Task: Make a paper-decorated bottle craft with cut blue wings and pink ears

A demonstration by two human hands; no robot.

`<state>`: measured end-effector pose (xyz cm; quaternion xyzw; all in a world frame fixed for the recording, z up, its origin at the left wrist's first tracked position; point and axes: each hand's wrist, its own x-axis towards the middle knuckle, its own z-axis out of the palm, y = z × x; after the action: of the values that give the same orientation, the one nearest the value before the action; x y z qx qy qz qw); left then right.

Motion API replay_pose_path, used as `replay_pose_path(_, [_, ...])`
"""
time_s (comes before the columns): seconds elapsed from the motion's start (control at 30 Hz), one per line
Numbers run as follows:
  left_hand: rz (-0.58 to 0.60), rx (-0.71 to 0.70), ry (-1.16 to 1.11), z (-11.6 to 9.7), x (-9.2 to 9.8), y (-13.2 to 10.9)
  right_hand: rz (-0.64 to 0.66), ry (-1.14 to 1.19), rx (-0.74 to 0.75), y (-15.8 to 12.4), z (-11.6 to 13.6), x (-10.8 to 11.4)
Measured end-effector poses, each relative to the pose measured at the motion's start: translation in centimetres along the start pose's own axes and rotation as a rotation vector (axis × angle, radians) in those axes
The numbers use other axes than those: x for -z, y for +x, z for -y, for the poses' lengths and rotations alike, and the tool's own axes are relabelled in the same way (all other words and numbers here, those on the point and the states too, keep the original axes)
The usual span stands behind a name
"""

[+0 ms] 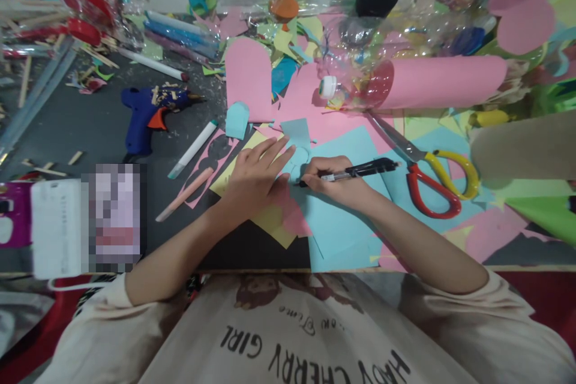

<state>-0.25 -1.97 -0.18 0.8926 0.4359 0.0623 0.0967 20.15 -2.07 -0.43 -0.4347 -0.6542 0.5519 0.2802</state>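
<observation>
My right hand (335, 183) is closed round a black pen (360, 169), whose tip rests on a light blue paper sheet (335, 228). My left hand (254, 177) lies flat with its fingers stretched out, pressing a small light blue cut-out shape (297, 159) onto the sheet. Yellow paper (270, 219) and pink paper (294, 216) lie partly under my left hand.
Red-and-yellow scissors (432, 177) lie right of the pen. A blue glue gun (150, 111), a white marker (193, 149) and a pink stick (184, 195) sit to the left. A rolled pink sheet (450, 81), clear plastic bottles (360, 30) and paper scraps crowd the back. A white device (56, 228) lies near left.
</observation>
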Motion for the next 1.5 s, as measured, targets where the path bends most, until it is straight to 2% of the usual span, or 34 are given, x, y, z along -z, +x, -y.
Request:
replay_pose_path(0.2, [0.0,0.023,-0.018,-0.2,-0.2,0.1,-0.059,-0.026,-0.013,-0.1,0.2,-0.2])
replay_pose_path(0.37, [-0.017,0.008,0.002,-0.2,-0.2,0.1,0.033,0.03,-0.007,0.2,0.5,-0.1])
replay_pose_path(0.53, [-0.012,0.021,0.0,-0.2,-0.3,0.1,-0.013,0.001,0.002,0.4,0.6,0.0])
replay_pose_path(0.7, [-0.001,0.025,-0.011,-0.2,-0.3,0.1,0.051,0.016,-0.043,0.3,0.8,0.0])
replay_pose_path(0.9, [-0.007,0.014,-0.005,-0.2,-0.2,0.1,0.017,0.036,-0.037,0.2,0.9,0.0])
replay_pose_path(1.07, [-0.004,0.012,0.01,-0.1,-0.3,0.1,0.071,0.057,-0.058,0.3,0.9,0.0])
replay_pose_path(1.5, [0.003,0.01,0.021,-0.2,-0.1,0.1,0.082,0.052,-0.06,0.3,1.0,0.1])
